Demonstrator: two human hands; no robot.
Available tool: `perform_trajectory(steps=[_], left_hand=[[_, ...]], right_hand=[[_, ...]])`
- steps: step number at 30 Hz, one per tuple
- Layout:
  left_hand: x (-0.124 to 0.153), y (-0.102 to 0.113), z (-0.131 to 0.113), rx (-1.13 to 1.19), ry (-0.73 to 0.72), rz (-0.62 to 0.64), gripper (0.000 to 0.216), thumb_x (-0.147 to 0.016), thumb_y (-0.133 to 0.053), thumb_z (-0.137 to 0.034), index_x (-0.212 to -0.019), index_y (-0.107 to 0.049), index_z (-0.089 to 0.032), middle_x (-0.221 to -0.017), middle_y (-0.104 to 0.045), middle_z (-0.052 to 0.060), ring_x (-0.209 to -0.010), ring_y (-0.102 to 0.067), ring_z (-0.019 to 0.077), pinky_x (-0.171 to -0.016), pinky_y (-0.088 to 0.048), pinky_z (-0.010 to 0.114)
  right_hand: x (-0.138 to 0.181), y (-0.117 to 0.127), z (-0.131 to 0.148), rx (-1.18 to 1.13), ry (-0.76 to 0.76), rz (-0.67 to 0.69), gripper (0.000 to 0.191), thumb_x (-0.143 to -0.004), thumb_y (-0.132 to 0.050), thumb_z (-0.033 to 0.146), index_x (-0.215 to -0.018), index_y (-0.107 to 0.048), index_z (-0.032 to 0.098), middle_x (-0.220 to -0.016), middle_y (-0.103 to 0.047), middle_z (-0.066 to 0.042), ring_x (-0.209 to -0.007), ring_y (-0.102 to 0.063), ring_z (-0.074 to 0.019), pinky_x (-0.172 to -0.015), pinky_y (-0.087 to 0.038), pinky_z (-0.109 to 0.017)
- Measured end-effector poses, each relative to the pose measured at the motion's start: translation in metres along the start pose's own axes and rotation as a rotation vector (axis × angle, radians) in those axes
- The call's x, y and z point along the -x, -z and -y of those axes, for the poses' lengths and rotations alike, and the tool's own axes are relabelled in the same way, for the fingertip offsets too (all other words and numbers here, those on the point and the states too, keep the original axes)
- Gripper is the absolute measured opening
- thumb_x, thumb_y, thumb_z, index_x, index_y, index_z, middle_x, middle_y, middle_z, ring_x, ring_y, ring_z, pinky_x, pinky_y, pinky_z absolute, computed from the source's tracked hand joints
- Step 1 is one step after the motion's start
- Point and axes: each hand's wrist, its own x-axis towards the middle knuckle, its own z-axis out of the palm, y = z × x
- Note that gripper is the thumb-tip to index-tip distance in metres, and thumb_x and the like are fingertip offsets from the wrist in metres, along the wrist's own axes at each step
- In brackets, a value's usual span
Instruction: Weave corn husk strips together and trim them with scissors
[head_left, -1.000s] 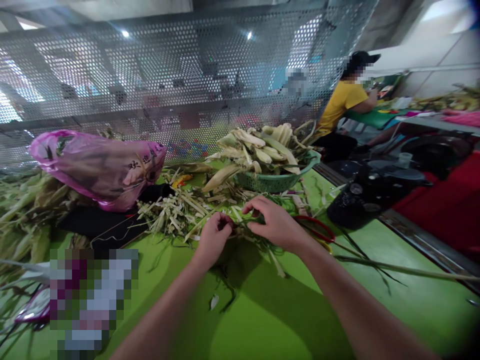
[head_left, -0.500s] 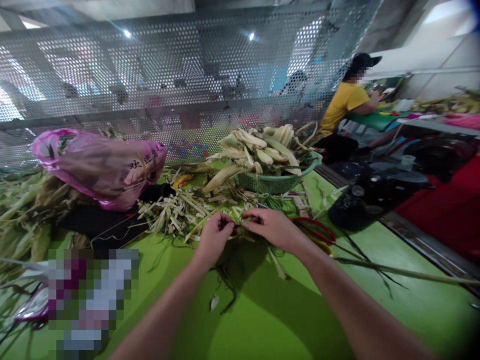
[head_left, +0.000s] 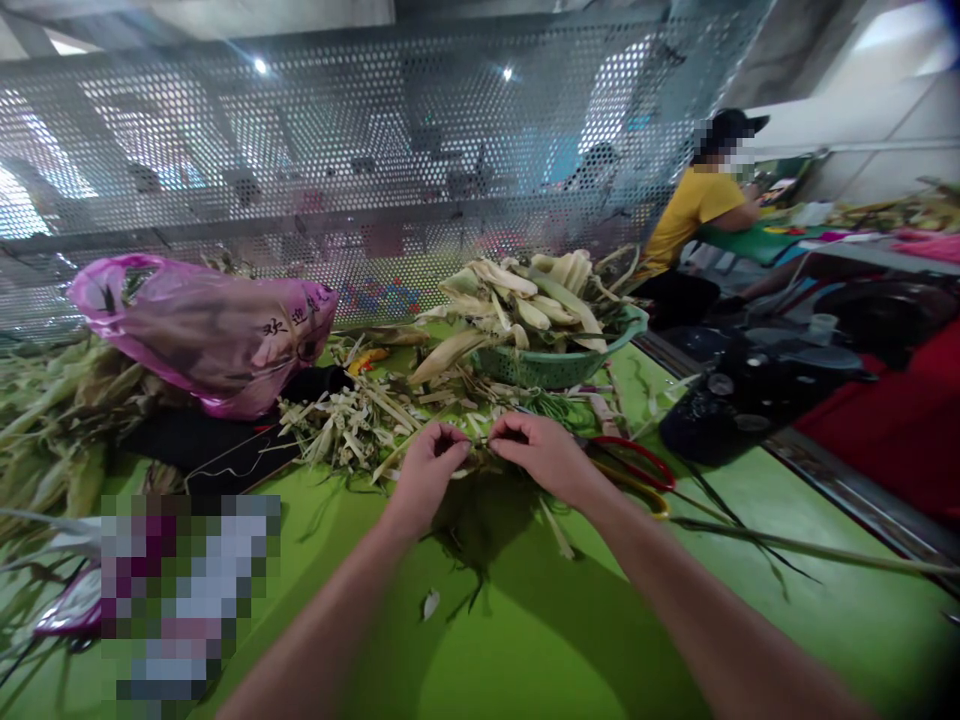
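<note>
Over the green table [head_left: 525, 640], my left hand [head_left: 429, 465] and my right hand [head_left: 538, 452] face each other, a small gap between their fingertips. Both are closed in a pinch. Whatever lies in the fingers is too small and blurred to name; pale plant scraps show between and behind them. Beyond my left hand is a heap of short, dry plant pieces [head_left: 349, 425]. Close to my right wrist lie scissors with a red handle loop [head_left: 651, 452]. A green basket [head_left: 551, 372] full of dry corn husks [head_left: 525, 285] stands behind my hands.
A pink plastic bag [head_left: 202, 330] sits at the left beside more husks [head_left: 45, 410]. Long stalks [head_left: 795, 548] and a dark container [head_left: 720, 410] are at the right. A person in a yellow shirt [head_left: 682, 220] sits further back, near a perforated metal screen [head_left: 337, 150].
My fingertips have drawn slightly apart, the right hand shifting a little to the right. Both hands remain pinched. The whole view has shifted slightly.
</note>
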Motion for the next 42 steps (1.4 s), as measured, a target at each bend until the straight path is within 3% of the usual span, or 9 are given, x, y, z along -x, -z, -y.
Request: perform_trajectory(steps=[5,12,19,26,34,42], left_hand=[[0.003,-0.002,-0.005,0.108,0.021,0.003,0.009,-0.073,-0.062,-0.018,-0.079,-0.058,-0.014,-0.069,-0.052,-0.003,-0.062,-0.044,0.007,-0.061,-0.034,0.019],[0.001,-0.002,-0.005,0.079,0.004,-0.028,0.006,-0.074,-0.06,-0.018,-0.077,-0.057,-0.015,-0.065,-0.05,-0.004,-0.059,-0.043,0.007,-0.058,-0.034,0.02],[0.002,0.002,-0.01,-0.008,-0.082,0.096,0.006,-0.076,-0.057,-0.018,-0.077,-0.052,-0.017,-0.092,-0.063,0.003,-0.067,-0.048,0.0086,-0.06,-0.038,0.021],[0.001,0.0,-0.005,-0.012,-0.063,0.038,0.008,-0.076,-0.058,-0.022,-0.08,-0.052,-0.018,-0.076,-0.057,-0.001,-0.06,-0.046,0.008,-0.058,-0.038,0.021],[0.0,0.001,-0.005,0.035,-0.034,0.005,0.012,-0.075,-0.062,-0.024,-0.08,-0.054,-0.017,-0.071,-0.053,-0.003,-0.059,-0.047,0.0069,-0.056,-0.038,0.02],[0.004,-0.003,-0.012,0.14,0.053,-0.023,0.019,-0.07,-0.068,-0.027,-0.076,-0.054,-0.017,-0.066,-0.053,-0.004,-0.054,-0.046,0.0065,-0.052,-0.036,0.019]], right_hand=[[0.001,-0.003,0.003,0.073,0.004,-0.042,0.007,-0.07,-0.052,0.021,-0.066,-0.057,0.019,-0.06,-0.052,0.004,-0.06,-0.045,-0.0134,-0.056,-0.031,-0.024],[0.001,-0.004,0.003,0.123,-0.02,-0.071,0.007,-0.068,-0.052,0.02,-0.063,-0.056,0.019,-0.056,-0.052,0.004,-0.056,-0.045,-0.0131,-0.054,-0.029,-0.024],[-0.002,-0.006,-0.002,-0.046,-0.022,-0.085,0.01,-0.07,-0.054,0.024,-0.07,-0.062,0.019,-0.066,-0.059,0.002,-0.066,-0.052,-0.0155,-0.063,-0.036,-0.026],[-0.003,-0.009,-0.001,-0.268,-0.059,-0.046,0.01,-0.07,-0.057,0.027,-0.07,-0.062,0.018,-0.061,-0.053,0.004,-0.058,-0.045,-0.0129,-0.059,-0.035,-0.025],[-0.001,-0.01,0.004,-0.376,-0.025,-0.081,0.01,-0.069,-0.062,0.027,-0.072,-0.062,0.017,-0.066,-0.055,0.003,-0.064,-0.047,-0.0131,-0.062,-0.036,-0.026],[0.003,-0.012,0.012,-0.622,-0.134,0.075,0.021,-0.07,-0.069,0.035,-0.079,-0.062,0.017,-0.069,-0.052,0.003,-0.06,-0.041,-0.0105,-0.057,-0.031,-0.023]])
